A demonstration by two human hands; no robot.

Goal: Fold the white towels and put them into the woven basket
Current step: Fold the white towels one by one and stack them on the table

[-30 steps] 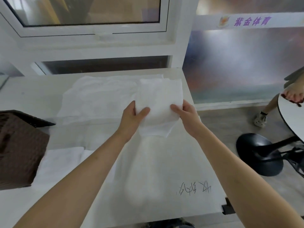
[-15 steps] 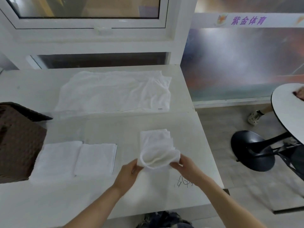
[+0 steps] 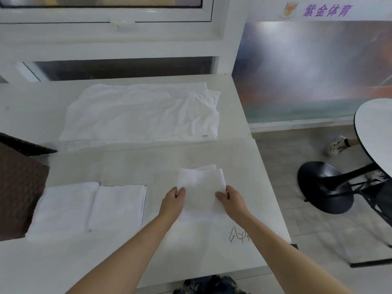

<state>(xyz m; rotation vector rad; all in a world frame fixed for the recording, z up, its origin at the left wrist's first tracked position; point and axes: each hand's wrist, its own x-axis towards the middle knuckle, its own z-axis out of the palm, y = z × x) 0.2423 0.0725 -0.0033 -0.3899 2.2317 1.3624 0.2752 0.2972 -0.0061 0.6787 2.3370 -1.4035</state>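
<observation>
A small folded white towel (image 3: 200,187) lies on the white table (image 3: 148,247), near its right side. My left hand (image 3: 172,203) pinches the towel's left edge and my right hand (image 3: 231,201) pinches its right edge. Two folded white towels (image 3: 63,209) (image 3: 118,206) lie side by side to the left. A larger white towel (image 3: 144,112) lies spread out and wrinkled at the back of the table. The dark brown woven basket (image 3: 19,187) stands at the left edge, partly cut off by the frame.
Pen scribbles (image 3: 237,237) mark the table near its front right corner. A round table (image 3: 375,132) with a black base (image 3: 322,185) stands to the right, and a person's shoe (image 3: 336,145) shows beyond it. A window wall rises behind the table.
The towel came down from the air onto the table. Its rolled front part is now folded flat, and both hands hold its side edges.
</observation>
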